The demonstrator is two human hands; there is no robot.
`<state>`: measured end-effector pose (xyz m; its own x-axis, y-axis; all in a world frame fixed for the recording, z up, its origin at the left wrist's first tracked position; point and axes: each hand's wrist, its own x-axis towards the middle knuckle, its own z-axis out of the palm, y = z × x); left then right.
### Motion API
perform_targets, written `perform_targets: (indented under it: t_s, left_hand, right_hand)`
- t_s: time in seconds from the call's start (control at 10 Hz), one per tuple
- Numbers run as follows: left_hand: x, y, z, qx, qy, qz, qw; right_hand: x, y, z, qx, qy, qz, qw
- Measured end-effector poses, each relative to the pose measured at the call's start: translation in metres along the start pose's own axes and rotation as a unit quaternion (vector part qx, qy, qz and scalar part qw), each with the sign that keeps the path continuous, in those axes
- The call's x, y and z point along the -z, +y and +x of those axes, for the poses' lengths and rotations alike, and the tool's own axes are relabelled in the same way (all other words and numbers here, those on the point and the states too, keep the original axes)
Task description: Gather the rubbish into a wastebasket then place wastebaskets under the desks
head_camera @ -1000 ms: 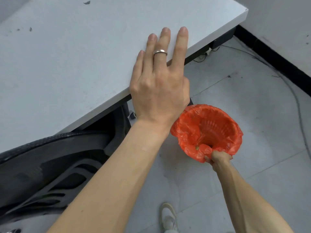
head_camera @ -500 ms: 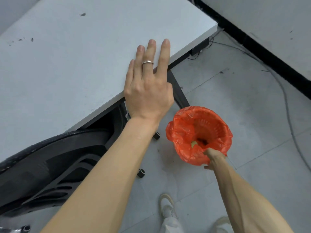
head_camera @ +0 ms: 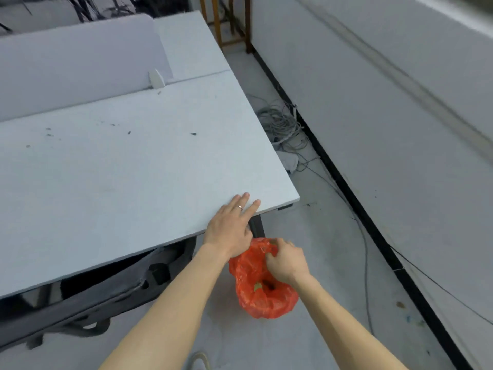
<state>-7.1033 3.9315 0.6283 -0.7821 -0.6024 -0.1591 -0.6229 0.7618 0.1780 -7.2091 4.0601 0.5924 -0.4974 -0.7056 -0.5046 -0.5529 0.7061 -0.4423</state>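
left hand (head_camera: 231, 227): flat, fingers spread on the tabletop (head_camera: 128, 166) edge, holding nothing
right hand (head_camera: 286, 260): clamped on the red-lined wastebasket (head_camera: 262, 287) rim
wastebasket: beside the desk leg, over the floor (head_camera: 328, 263)

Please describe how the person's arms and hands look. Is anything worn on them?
Both forearms are bare, with no sleeves in view. The left hand wears a thin, silver-looking ring on one finger. The right hand shows no ring, watch or glove, though its fingers are partly hidden.
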Motion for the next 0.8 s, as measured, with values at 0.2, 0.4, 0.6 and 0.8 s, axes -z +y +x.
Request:
perform_targets:
  t_s: [0.2, 0.4, 0.6, 0.8]
  left_hand:
    - [-0.004, -0.059, -0.013, 0.093, 0.006, 0.019, 0.995]
    - [-0.022, -0.081, -0.009, 0.097, 0.03, 0.021, 0.995]
    - [-0.03, -0.081, -0.002, 0.083, 0.07, 0.02, 0.994]
    - [-0.032, -0.084, -0.002, 0.085, 0.065, 0.022, 0.994]
  right_hand:
    - [0.043, -0.064, 0.005, 0.121, 0.1, -0.031, 0.987]
    - [0.029, -0.072, 0.038, 0.164, 0.101, -0.15, 0.97]
    - [0.022, -0.052, 0.046, 0.159, 0.105, -0.173, 0.966]
    - [0.056, -0.065, 0.05, 0.149, 0.023, -0.099, 0.984]
